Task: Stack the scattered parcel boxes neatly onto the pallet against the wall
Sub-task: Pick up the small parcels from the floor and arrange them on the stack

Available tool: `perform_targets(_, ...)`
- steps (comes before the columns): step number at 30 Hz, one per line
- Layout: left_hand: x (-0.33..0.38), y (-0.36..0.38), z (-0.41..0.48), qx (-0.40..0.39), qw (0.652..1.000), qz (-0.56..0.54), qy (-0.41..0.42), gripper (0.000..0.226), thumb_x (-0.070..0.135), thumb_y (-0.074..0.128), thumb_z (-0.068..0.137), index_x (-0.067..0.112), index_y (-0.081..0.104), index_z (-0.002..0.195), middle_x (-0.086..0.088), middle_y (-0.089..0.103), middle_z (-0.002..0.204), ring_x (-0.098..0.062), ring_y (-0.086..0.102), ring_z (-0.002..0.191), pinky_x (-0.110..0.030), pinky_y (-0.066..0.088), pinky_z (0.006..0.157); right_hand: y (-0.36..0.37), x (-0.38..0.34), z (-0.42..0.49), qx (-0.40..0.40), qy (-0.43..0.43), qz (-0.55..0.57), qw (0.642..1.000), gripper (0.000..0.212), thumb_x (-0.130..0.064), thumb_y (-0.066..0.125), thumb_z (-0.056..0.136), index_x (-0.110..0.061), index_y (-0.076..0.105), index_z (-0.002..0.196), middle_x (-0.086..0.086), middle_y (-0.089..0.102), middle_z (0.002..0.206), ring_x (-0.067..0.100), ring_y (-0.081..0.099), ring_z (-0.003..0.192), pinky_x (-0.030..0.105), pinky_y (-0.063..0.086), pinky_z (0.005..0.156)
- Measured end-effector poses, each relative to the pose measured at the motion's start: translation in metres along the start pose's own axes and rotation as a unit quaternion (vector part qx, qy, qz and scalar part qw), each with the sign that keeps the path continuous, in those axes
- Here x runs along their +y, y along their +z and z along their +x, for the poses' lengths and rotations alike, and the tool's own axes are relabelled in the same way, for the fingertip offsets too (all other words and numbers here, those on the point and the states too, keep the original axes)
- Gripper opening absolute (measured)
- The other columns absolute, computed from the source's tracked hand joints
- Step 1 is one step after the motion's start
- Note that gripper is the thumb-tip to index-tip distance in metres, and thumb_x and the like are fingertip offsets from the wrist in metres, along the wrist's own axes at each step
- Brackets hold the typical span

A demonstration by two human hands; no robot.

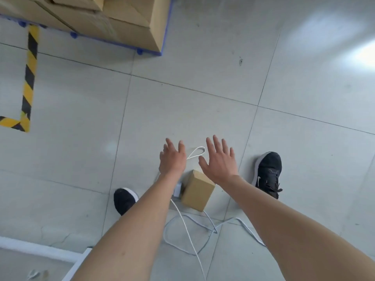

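The small parcel box (197,189) sits on the floor (81,159), a plain brown carton with sharp, square edges. Both hands are empty and spread flat, fingers straight. The left hand (172,159) hangs just beyond the box's left side and the right hand (220,165) just beyond its right side. Neither seems to touch it, though the right wrist overlaps the box's far corner in this view.

The box looks light and stiff, small enough for one hand, and its cardboard should not be slippery. Its walls would probably dent under a hard squeeze, so the safest hold is likely palms on two opposite side faces, or fingers hooked under the bottom edges.

A white cable (188,230) loops on the floor right against the box, running nearer the person and also beyond it. A small white plug (177,189) lies touching the box's left face. Lifting straight up should avoid dragging either.

A black shoe (123,199) stands left of the box and another (267,171) to its right. The blue pallet (140,51), already carrying large stacked cartons (121,17), lies well beyond the box and to its left.
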State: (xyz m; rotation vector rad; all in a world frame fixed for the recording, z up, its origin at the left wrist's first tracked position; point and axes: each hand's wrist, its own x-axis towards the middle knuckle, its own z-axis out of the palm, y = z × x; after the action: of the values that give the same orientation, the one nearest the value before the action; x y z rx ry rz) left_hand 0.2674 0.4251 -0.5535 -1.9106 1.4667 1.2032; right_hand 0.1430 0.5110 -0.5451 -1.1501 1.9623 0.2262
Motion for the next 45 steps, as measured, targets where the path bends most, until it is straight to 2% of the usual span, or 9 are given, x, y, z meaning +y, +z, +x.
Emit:
perform_targets(7,-0.037,0.07,0.019,-0.021,0.999,0.014,0.019,0.074,0.062,0.025,0.097,0.022,0.007,0.157,-0.005,0.025,0.16,-0.032,0.028,0.143,-0.05,0.028,0.109,0.086,0.061,-0.023,0.009,0.076,-0.027,0.997,0.071,-0.054,0.03,0.097,-0.021,0.011,0.156,0.006,0.007,0.164,0.032,0.008,0.149,0.049,0.017,0.117)
perform_targets(13,-0.081,0.123,0.028,-0.08,0.995,0.046,0.03,0.085,0.069,0.029,0.092,0.021,0.005,0.157,-0.014,0.043,0.15,-0.035,0.042,0.135,-0.047,0.036,0.104,0.169,0.046,-0.025,-0.034,0.153,0.147,0.977,0.071,-0.048,0.04,0.097,-0.022,0.007,0.155,0.012,-0.001,0.163,0.038,0.04,0.135,0.047,0.041,0.098)
perform_targets(15,-0.099,0.14,0.025,-0.105,0.993,0.055,0.02,0.088,0.07,0.033,0.09,0.019,0.007,0.157,-0.013,0.038,0.153,-0.034,0.036,0.139,-0.048,0.033,0.108,0.192,0.034,-0.026,-0.053,0.162,0.188,0.967,0.074,-0.046,0.043,0.098,-0.018,0.004,0.155,0.017,-0.003,0.162,0.041,0.044,0.132,0.046,0.04,0.099)
perform_targets(19,-0.117,0.162,0.013,-0.1,0.995,0.03,0.005,0.082,0.066,0.036,0.091,0.019,0.014,0.155,-0.005,0.015,0.162,-0.03,0.012,0.147,-0.053,0.019,0.117,0.217,0.013,-0.026,-0.037,0.122,0.203,0.971,0.068,-0.029,0.046,0.1,-0.012,0.008,0.154,0.016,0.005,0.161,0.039,0.022,0.143,0.044,0.032,0.11)
perform_targets(23,-0.109,0.155,0.015,-0.122,0.99,-0.052,-0.049,0.082,0.062,0.039,0.093,0.017,0.014,0.156,-0.015,0.007,0.163,-0.035,0.008,0.149,-0.047,0.013,0.12,0.209,0.006,-0.024,-0.001,0.155,0.273,0.949,0.071,-0.036,0.052,0.095,-0.017,0.015,0.154,0.015,0.012,0.159,0.039,0.033,0.137,0.044,0.033,0.11)
perform_targets(30,-0.038,0.099,0.012,-0.122,0.987,-0.101,-0.023,0.076,0.068,0.029,0.091,0.019,0.03,0.15,-0.016,0.033,0.151,-0.036,0.033,0.139,-0.05,0.029,0.113,0.148,-0.01,-0.026,0.163,0.222,0.457,0.846,0.079,-0.033,0.066,0.089,-0.02,0.021,0.153,0.006,0.025,0.157,0.021,0.028,0.142,0.042,0.029,0.115)
perform_targets(36,0.047,0.024,-0.032,-0.092,0.99,-0.103,0.004,0.073,0.068,0.023,0.091,0.014,0.034,0.14,-0.014,0.053,0.134,-0.035,0.051,0.122,-0.046,0.04,0.102,0.026,-0.036,-0.025,0.278,0.197,0.462,0.819,0.063,-0.023,0.056,0.092,-0.025,0.028,0.149,-0.005,0.044,0.144,0.016,0.029,0.13,0.028,0.03,0.102)
perform_targets(41,0.085,-0.053,-0.065,-0.022,0.984,-0.178,-0.016,0.068,0.07,0.031,0.09,0.017,0.039,0.131,-0.012,0.061,0.121,-0.032,0.057,0.103,-0.037,0.042,0.084,-0.104,-0.05,-0.015,0.197,0.144,0.395,0.886,0.064,-0.013,0.044,0.09,-0.028,0.026,0.15,0.005,0.054,0.13,0.023,0.038,0.121,0.035,0.029,0.105)
perform_targets(45,0.117,-0.103,-0.09,-0.009,0.932,-0.359,-0.053,0.066,0.073,0.047,0.084,0.022,0.036,0.125,-0.008,0.061,0.12,-0.031,0.061,0.104,-0.046,0.052,0.092,-0.194,-0.076,-0.002,0.113,0.089,0.367,0.919,0.067,-0.005,0.037,0.087,-0.031,0.03,0.149,0.005,0.052,0.139,0.027,0.04,0.127,0.035,0.03,0.103)
